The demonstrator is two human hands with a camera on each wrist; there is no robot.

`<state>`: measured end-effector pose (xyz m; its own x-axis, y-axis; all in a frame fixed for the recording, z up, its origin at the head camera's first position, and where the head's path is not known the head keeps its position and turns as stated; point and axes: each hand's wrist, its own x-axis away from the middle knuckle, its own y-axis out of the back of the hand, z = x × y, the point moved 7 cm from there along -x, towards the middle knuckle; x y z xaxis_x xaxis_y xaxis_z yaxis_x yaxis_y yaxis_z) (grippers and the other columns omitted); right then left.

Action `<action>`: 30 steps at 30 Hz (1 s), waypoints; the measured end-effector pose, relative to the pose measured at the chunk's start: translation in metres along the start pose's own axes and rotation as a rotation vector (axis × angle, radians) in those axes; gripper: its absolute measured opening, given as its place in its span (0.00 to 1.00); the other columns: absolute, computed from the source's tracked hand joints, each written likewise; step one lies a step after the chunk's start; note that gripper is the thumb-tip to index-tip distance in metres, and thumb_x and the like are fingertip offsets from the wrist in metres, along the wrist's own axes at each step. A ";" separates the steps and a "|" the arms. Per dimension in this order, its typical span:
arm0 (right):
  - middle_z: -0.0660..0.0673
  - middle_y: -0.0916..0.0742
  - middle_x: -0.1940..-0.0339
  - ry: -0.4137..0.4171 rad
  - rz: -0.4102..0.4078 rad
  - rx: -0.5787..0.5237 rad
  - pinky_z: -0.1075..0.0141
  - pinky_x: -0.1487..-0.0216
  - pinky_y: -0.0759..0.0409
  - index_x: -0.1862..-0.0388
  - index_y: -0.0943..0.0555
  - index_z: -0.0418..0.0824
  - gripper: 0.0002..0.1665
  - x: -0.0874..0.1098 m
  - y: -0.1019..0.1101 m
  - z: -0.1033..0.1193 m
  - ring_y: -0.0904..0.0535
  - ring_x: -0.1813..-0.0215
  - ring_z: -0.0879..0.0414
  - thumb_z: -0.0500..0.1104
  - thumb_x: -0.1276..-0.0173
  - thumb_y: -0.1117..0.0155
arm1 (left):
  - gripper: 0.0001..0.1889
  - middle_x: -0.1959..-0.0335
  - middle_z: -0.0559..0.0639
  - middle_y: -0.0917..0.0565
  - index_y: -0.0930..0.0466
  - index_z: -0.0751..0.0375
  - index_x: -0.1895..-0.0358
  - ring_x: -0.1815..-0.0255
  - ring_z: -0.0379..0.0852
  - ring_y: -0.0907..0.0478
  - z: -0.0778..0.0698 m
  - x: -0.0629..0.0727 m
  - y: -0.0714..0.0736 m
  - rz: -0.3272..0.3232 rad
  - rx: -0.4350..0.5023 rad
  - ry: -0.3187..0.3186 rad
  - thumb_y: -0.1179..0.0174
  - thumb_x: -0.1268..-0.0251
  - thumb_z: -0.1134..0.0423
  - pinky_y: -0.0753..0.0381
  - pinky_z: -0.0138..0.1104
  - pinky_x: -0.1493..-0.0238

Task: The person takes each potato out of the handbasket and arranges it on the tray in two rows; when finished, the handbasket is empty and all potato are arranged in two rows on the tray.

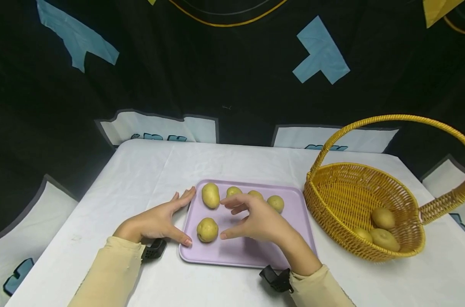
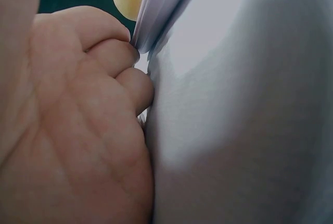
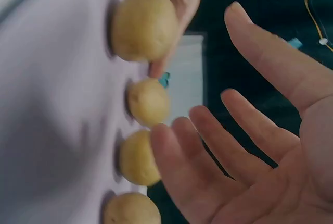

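Observation:
A lavender tray [image 1: 232,254] carries several yellow potatoes. One potato [image 1: 211,195] lies at its far left corner, with others in a row beside it, partly hidden behind my right hand. Nearer to me is a single potato [image 1: 207,230], between my two hands. My left hand [image 1: 159,219] rests at the tray's left edge, thumb and fingers spread along the rim. With nothing in its grasp, my right hand [image 1: 260,219] hovers above the tray; the right wrist view shows its fingers [image 3: 208,140] loosely bent and apart, beside the row of potatoes [image 3: 148,101].
Right of the tray stands a yellow-brown wicker basket [image 1: 332,226] with a tall arched handle [image 1: 402,118]. Inside it lie potatoes [image 1: 383,218]. A white cloth [image 1: 151,281] covers the table, and a black curtain [image 1: 201,76] hangs behind.

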<state>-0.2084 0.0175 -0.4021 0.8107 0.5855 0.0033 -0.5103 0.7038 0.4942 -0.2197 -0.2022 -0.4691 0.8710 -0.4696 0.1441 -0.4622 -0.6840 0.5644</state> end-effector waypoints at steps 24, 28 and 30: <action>0.42 0.16 0.40 -0.045 -0.030 0.012 0.54 0.47 0.16 0.40 0.18 0.41 0.39 0.032 0.062 -0.001 0.20 0.41 0.42 0.41 0.54 0.13 | 0.70 0.18 0.61 0.57 0.56 0.54 0.17 0.21 0.66 0.75 0.002 0.001 -0.002 -0.006 0.007 -0.018 0.15 0.65 0.52 0.73 0.63 0.28; 0.41 0.17 0.39 -0.076 -0.022 0.027 0.57 0.48 0.16 0.40 0.18 0.40 0.40 0.048 0.089 -0.011 0.20 0.40 0.42 0.42 0.54 0.13 | 0.70 0.18 0.61 0.58 0.56 0.54 0.17 0.21 0.66 0.75 0.001 0.001 -0.001 -0.006 0.003 -0.022 0.15 0.65 0.51 0.72 0.63 0.27; 0.41 0.17 0.40 -0.091 -0.027 0.063 0.59 0.48 0.16 0.39 0.19 0.39 0.41 0.059 0.108 -0.014 0.19 0.41 0.44 0.44 0.54 0.13 | 0.70 0.18 0.60 0.57 0.56 0.53 0.17 0.21 0.65 0.74 0.001 0.000 -0.001 -0.005 0.006 -0.022 0.15 0.65 0.51 0.72 0.63 0.27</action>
<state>-0.2194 0.1335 -0.3606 0.8480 0.5258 0.0664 -0.4712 0.6906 0.5486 -0.2192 -0.2026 -0.4701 0.8695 -0.4784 0.1229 -0.4587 -0.6897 0.5603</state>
